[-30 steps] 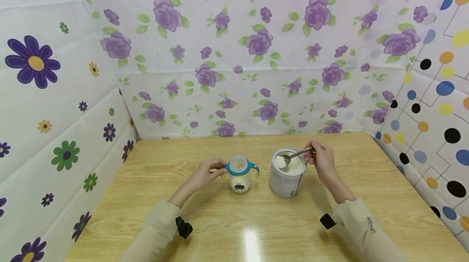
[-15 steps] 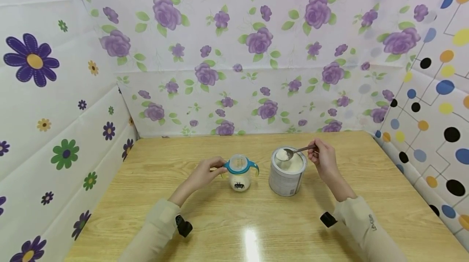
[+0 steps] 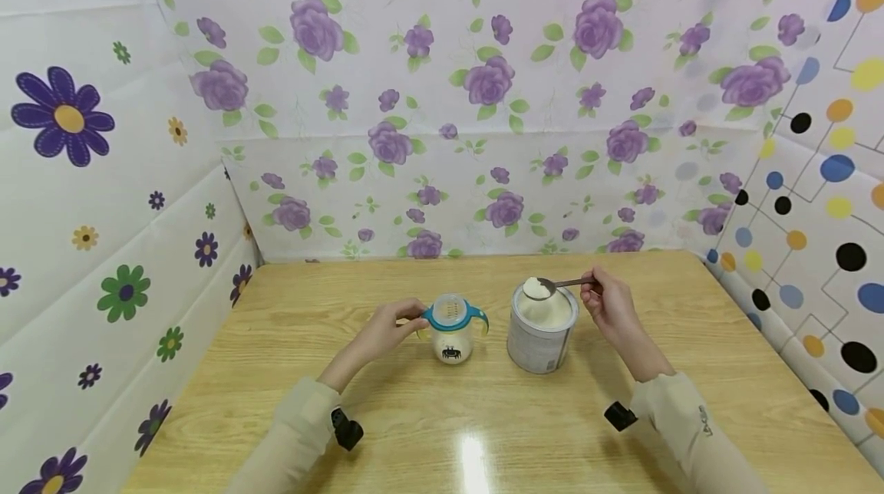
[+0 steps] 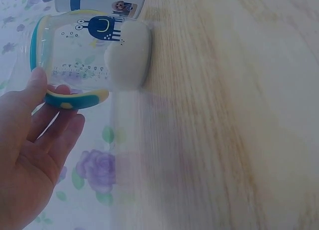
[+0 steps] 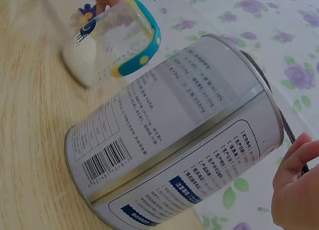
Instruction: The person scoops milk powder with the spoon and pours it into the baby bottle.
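Over the can (image 3: pixel 535 344), your right hand (image 3: pixel 610 306), fingers curled, pinches the spoon (image 3: pixel 566 283) heaped with powder (image 3: pixel 535 288) | your left hand (image 3: pixel 388 327) pinches the bottle (image 3: pixel 452 340), upright near can, by its handle (image 4: pixel 77 100) | hold spoon level, move gently | right-wrist view hides most of spoon; spoon touching can: can't tell

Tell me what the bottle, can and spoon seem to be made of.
Bottle: clear, smooth plastic or glass; the powder shows through.
Can: probably metal, smooth and printed; its seam strip gleams.
Spoon: likely metal, slim and grey with a slight sheen, but small in view.
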Tool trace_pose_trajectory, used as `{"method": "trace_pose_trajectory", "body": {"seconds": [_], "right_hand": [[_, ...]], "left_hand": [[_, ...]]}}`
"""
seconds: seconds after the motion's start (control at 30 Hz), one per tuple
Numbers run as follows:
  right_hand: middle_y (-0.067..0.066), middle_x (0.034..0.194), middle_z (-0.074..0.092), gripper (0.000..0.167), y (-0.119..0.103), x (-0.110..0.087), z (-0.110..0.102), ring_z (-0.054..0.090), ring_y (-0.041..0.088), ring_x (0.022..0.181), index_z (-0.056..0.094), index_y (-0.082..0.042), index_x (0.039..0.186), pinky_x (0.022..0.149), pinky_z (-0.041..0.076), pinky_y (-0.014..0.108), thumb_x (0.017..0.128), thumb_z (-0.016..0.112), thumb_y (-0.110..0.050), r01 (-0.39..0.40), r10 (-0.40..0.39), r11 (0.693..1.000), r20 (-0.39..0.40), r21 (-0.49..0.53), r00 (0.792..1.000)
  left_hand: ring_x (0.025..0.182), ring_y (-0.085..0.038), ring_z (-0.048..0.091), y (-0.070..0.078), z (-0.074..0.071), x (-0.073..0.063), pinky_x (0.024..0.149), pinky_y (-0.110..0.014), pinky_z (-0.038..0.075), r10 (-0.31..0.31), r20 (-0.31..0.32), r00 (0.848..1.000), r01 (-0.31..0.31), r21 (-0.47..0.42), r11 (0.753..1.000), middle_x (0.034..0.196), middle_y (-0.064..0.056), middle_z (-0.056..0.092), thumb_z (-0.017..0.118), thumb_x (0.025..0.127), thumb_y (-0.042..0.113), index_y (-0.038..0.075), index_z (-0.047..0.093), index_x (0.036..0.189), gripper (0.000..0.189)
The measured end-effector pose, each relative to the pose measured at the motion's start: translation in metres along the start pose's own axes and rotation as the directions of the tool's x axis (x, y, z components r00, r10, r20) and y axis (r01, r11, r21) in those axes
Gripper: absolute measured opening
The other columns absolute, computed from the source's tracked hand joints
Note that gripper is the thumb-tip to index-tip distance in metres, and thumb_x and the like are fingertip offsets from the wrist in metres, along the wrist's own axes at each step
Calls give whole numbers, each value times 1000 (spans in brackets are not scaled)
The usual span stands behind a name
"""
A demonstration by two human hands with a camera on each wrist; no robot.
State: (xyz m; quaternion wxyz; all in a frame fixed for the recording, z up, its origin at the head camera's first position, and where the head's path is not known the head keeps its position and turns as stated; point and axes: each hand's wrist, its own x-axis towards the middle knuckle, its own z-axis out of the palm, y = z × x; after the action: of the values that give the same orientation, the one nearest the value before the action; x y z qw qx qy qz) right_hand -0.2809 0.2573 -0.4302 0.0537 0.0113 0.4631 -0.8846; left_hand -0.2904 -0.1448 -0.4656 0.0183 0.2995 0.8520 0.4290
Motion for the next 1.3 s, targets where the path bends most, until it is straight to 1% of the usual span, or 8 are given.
{"method": "trace_pose_trajectory", "body": {"seconds": [0.23, 0.57, 0.67, 0.9, 1.3], "right_hand": [[-2, 64, 58, 43, 0, 0, 1, 54, 4, 49, 61, -7, 79, 41, 39, 11, 107, 33, -25, 14, -15, 999, -35, -35, 999], [-1, 65, 58, 43, -3, -3, 5, 53, 5, 51, 60, -8, 80, 42, 40, 11, 107, 31, -23, 27, -29, 999, -27, -46, 999], [-2, 64, 58, 43, -4, -3, 7, 53, 5, 50, 61, -7, 79, 41, 40, 11, 107, 32, -23, 28, -30, 999, -38, -45, 999], [-1, 63, 58, 43, -5, -3, 12, 52, 6, 49, 61, -7, 78, 41, 39, 12, 107, 33, -22, 48, -51, 998, -55, -51, 997], [-1, 62, 57, 44, -8, -5, 21, 52, 5, 48, 61, -7, 75, 41, 39, 11, 107, 34, -21, 59, -62, 997, -66, -54, 996]], "left_hand": [[99, -15, 67, 2, -1, 0, 87, -32, 56, -4, -1, 1000, 4, 9, 1000, 103, 3, 70, 62, 95, 25, 22, 68, 107, 13], [101, -15, 66, 1, -1, 0, 88, -34, 56, -9, -5, 1000, 9, 10, 1000, 104, 4, 70, 61, 95, 27, 23, 68, 107, 15], [100, -16, 66, 2, -1, 0, 87, -35, 56, -10, -2, 1000, 10, 14, 1000, 104, 3, 70, 61, 95, 28, 23, 68, 107, 15], [99, -14, 66, 3, -2, 0, 84, -30, 56, -19, 9, 1000, 18, 19, 1000, 103, 4, 70, 61, 95, 26, 23, 68, 106, 13], [99, -15, 67, 4, -3, 1, 81, -26, 55, -1, 12, 1000, 0, 28, 1000, 102, 2, 71, 61, 95, 23, 21, 68, 106, 13]]}}
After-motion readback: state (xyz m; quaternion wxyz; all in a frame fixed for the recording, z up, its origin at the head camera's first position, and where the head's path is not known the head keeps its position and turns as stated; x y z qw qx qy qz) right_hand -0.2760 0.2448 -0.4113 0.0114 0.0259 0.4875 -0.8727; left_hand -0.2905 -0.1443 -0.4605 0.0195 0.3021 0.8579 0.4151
